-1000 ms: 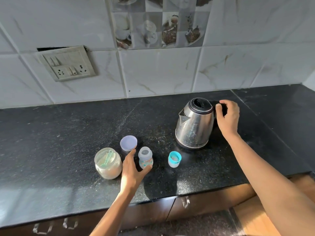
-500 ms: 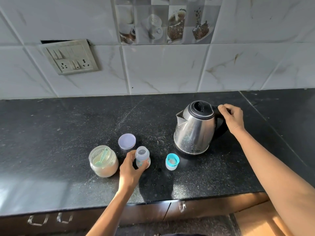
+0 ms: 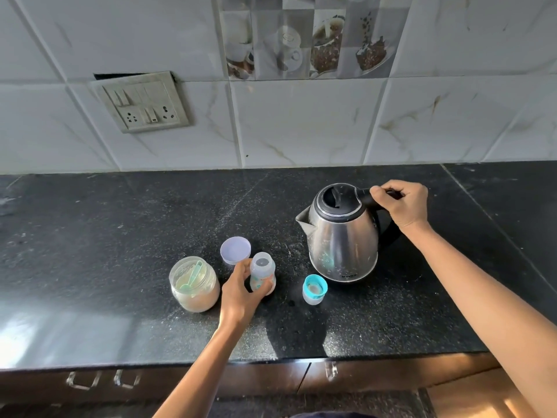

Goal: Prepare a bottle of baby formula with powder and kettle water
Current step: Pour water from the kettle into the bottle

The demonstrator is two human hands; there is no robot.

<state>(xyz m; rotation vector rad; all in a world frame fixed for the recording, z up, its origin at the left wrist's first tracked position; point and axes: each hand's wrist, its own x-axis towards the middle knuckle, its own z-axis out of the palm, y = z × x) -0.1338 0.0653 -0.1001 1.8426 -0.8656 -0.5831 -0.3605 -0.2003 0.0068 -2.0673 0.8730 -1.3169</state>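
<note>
A small clear baby bottle (image 3: pixel 262 272) with an open top stands upright on the black counter (image 3: pixel 120 251). My left hand (image 3: pixel 241 292) grips it from the left and front. A steel kettle (image 3: pixel 342 236) with a black lid stands to the right, spout pointing left. My right hand (image 3: pixel 402 206) is curled round its black handle at the top. The glass jar of formula powder (image 3: pixel 194 285) stands open at the left, a pale green scoop inside. The jar's lilac lid (image 3: pixel 235 250) lies behind the bottle. The bottle's teal ring with teat (image 3: pixel 315 289) stands between bottle and kettle.
A tiled wall rises behind the counter, with a switch and socket plate (image 3: pixel 144 102) at the left. The counter's front edge runs above dark cabinet fronts with handles (image 3: pixel 102 380). Bare counter stretches to the left and to the far right.
My left hand has closed round the baby bottle. My right hand has taken a full grip on the kettle handle. The kettle still stands on the counter.
</note>
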